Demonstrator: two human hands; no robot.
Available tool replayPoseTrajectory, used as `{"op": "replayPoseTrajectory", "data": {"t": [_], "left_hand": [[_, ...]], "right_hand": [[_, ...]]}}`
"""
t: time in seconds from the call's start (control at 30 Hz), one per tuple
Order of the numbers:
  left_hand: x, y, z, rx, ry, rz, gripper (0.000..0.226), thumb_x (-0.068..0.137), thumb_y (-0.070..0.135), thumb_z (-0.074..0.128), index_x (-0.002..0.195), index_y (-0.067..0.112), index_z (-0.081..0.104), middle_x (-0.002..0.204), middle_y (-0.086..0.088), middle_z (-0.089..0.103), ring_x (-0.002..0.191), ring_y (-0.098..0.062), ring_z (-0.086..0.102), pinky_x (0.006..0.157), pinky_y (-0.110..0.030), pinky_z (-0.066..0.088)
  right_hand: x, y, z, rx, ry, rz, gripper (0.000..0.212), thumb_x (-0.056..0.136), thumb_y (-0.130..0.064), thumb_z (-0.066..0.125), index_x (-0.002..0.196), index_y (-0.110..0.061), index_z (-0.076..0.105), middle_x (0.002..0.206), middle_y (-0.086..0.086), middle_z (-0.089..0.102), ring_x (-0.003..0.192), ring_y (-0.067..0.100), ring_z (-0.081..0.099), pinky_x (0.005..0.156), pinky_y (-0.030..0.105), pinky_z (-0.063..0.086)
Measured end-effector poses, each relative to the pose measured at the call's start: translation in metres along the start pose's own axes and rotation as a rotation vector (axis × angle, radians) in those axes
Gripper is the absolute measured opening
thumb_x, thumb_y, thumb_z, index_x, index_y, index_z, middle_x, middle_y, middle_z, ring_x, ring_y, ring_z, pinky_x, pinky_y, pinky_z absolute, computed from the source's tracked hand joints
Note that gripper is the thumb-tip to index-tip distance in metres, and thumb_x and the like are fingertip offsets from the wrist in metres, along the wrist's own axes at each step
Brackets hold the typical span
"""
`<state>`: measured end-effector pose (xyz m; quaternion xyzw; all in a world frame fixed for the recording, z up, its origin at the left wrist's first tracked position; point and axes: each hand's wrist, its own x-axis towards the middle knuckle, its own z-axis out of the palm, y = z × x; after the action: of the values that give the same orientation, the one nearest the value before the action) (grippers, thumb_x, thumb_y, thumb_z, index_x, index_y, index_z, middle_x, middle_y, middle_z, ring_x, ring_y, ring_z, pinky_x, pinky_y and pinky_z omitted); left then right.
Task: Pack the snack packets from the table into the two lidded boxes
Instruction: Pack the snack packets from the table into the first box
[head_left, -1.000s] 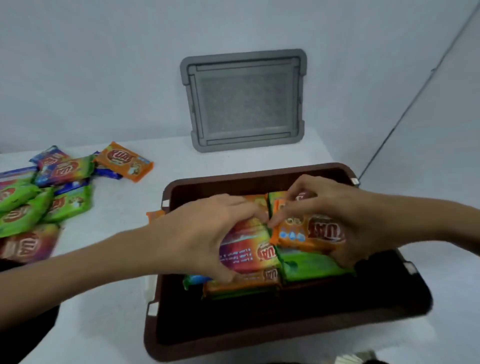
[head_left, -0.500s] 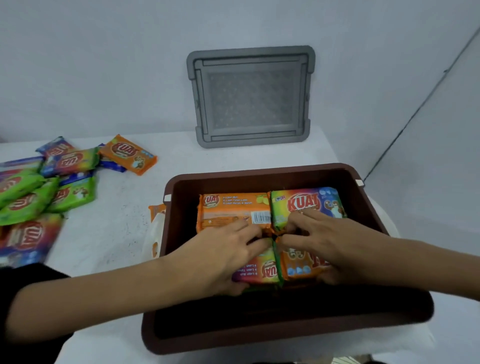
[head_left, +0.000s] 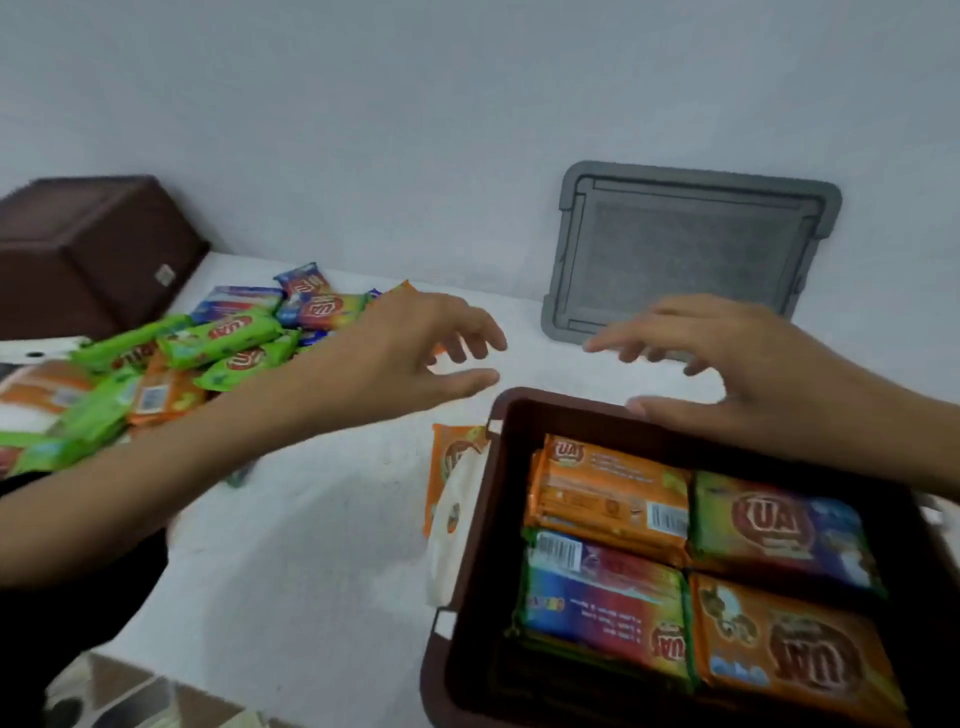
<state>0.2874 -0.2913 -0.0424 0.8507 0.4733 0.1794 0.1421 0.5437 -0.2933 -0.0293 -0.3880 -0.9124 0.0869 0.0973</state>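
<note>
A: How are the loose packets (head_left: 223, 338) expected to handle?

B: They are judged light and soft. The thin glossy film is likely slippery, and the contents could be crushed if squeezed hard. A hold across the flat faces is thought best, or a pinch at a crimped end seam. Several might be gathered at once, but only loosely.

A: And where are they found?

B: A heap is seen at the left of the tabletop (head_left: 322, 519), near the second box (head_left: 93, 249) at the far left. One orange packet (head_left: 449, 457) lies just beside the open box (head_left: 460, 597). Inside that box, four packed packets (head_left: 608, 499) are laid flat and edge to edge as a top layer.

A: What is held by the hands?

B: Nothing is held. The left hand (head_left: 415, 353) is spread open, fingers loosely bent, above the tabletop between the heap and the open box. The right hand (head_left: 727, 374) is likewise open, above the far rim of that box. Whether its thumb touches the rim cannot be told. The grey lid (head_left: 691, 254) is leant against the wall behind both.
</note>
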Motion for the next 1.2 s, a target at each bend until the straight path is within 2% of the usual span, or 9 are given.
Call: {"op": "replayPoseTrajectory", "data": {"t": [0.07,0.2,0.43,0.53,0.6,0.73,0.97,1.1,1.2], "left_hand": [[-0.001,-0.028,-0.011,0.015,0.043,-0.102,0.027,0.084,0.034,0.062,0.107,0.021,0.066,0.1,0.005,0.069,0.088,-0.006,0.065,0.076,-0.024,0.055],[-0.005,-0.085,-0.011,0.1,0.064,-0.254,0.028,0.086,0.03,0.063,0.11,0.016,0.066,0.105,0.0,0.067,0.091,-0.012,0.062,0.077,-0.02,0.046],[-0.008,-0.173,0.02,0.134,0.016,-0.486,0.035,0.086,0.028,0.062,0.12,0.021,0.058,0.12,-0.006,0.052,0.107,-0.02,0.05,0.093,-0.034,0.041],[-0.007,-0.199,0.032,0.118,0.002,-0.502,0.041,0.086,0.028,0.062,0.126,0.023,0.053,0.127,-0.006,0.049,0.113,-0.02,0.046,0.097,-0.034,0.039],[-0.007,-0.21,0.038,0.136,-0.052,-0.496,0.05,0.085,0.033,0.063,0.132,0.023,0.047,0.132,-0.004,0.045,0.117,-0.019,0.042,0.1,-0.033,0.036],[-0.013,-0.224,0.043,0.234,-0.222,-0.484,0.077,0.081,0.045,0.063,0.145,0.021,0.027,0.146,-0.001,0.028,0.132,-0.017,0.029,0.109,-0.03,0.026],[-0.008,-0.232,0.038,0.399,-0.283,-0.436,0.087,0.081,0.049,0.06,0.149,0.02,0.014,0.15,-0.003,0.022,0.136,-0.02,0.024,0.112,-0.032,0.022],[0.0,-0.235,0.035,0.481,-0.308,-0.397,0.088,0.081,0.048,0.062,0.148,0.018,0.015,0.144,-0.004,0.029,0.129,-0.019,0.033,0.107,-0.032,0.03],[0.001,-0.237,0.034,0.533,-0.337,-0.384,0.088,0.08,0.046,0.064,0.148,0.019,0.015,0.143,-0.004,0.029,0.125,-0.019,0.038,0.102,-0.031,0.034]], "right_hand": [[0.032,0.003,0.004,0.035,0.037,-0.058,0.047,0.078,-0.05,0.049,0.124,-0.038,0.053,0.101,-0.013,0.058,0.091,0.006,0.055,0.075,0.012,0.041],[0.093,0.011,0.035,0.06,-0.053,-0.106,0.044,0.087,-0.035,0.059,0.13,-0.039,0.047,0.108,-0.006,0.055,0.1,0.012,0.05,0.085,0.026,0.042],[0.174,0.024,0.115,0.147,-0.401,-0.188,0.049,0.086,-0.035,0.063,0.132,-0.034,0.047,0.117,0.0,0.054,0.097,0.005,0.042,0.074,-0.001,0.031],[0.185,0.033,0.147,0.224,-0.558,-0.242,0.053,0.081,-0.041,0.066,0.128,-0.046,0.044,0.119,-0.003,0.051,0.108,0.008,0.041,0.084,0.0,0.028],[0.184,0.04,0.164,0.256,-0.633,-0.32,0.055,0.074,-0.052,0.068,0.122,-0.059,0.041,0.122,-0.008,0.044,0.113,0.009,0.036,0.096,0.01,0.026],[0.177,0.045,0.182,0.26,-0.621,-0.424,0.067,0.061,-0.073,0.057,0.123,-0.062,0.032,0.124,-0.015,0.03,0.118,0.007,0.027,0.104,0.029,0.027],[0.171,0.048,0.19,0.352,-0.55,-0.416,0.044,0.067,-0.072,0.051,0.109,-0.056,0.05,0.129,-0.019,0.029,0.122,-0.006,0.016,0.105,0.031,0.023],[0.174,0.052,0.188,0.319,-0.491,-0.357,0.049,0.066,-0.071,0.056,0.11,-0.05,0.052,0.131,-0.015,0.03,0.123,-0.001,0.018,0.106,0.033,0.02],[0.179,0.056,0.187,0.291,-0.388,-0.292,0.054,0.065,-0.08,0.044,0.108,-0.049,0.053,0.128,-0.017,0.029,0.119,-0.004,0.017,0.105,0.037,0.022]]}}
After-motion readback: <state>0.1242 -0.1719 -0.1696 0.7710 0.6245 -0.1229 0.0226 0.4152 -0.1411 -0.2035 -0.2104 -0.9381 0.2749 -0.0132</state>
